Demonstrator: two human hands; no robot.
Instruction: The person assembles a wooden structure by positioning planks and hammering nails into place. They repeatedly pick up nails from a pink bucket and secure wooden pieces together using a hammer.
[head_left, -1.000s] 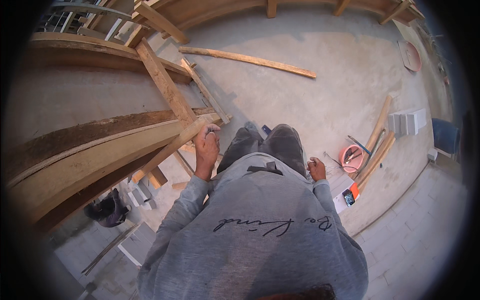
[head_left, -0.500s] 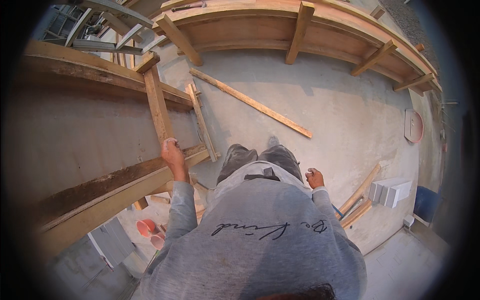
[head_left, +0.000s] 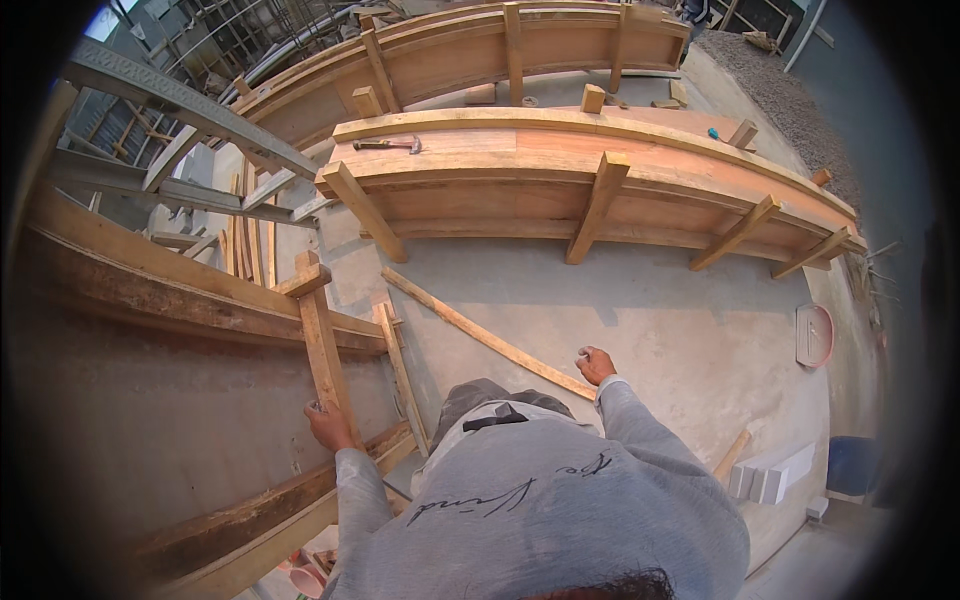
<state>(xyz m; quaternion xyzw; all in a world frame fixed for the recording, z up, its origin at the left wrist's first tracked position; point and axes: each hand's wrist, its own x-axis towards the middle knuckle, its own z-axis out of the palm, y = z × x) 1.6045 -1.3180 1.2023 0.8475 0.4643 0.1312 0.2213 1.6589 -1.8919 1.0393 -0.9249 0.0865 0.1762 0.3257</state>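
My left hand [head_left: 329, 425] is closed at the lower end of a short wooden crosspiece [head_left: 320, 335], which spans the curved timber form on the left. Below that hand runs the form's near timber rail [head_left: 240, 510], stained dark along one side. My right hand [head_left: 597, 366] is held out in front of my body with its fingers curled in; whatever they hold, if anything, is too small to make out. Under it on the floor a long wooden batten [head_left: 480, 328] lies slantwise. A claw hammer [head_left: 388, 146] rests on top of the curved wooden form [head_left: 480, 170] ahead.
Another curved form [head_left: 450, 70] stands farther back. To the left are a metal frame [head_left: 190, 110] and a wooden upright piece [head_left: 403, 370] at the form's end. At right lie a pinkish basin [head_left: 814, 336], pale blocks [head_left: 770, 475] and a blue bucket [head_left: 853, 465].
My view has tilted up, bringing the hammer and far form fully into sight. My right hand has moved forward from beside my hip to over the batten. My left hand stays at the crosspiece.
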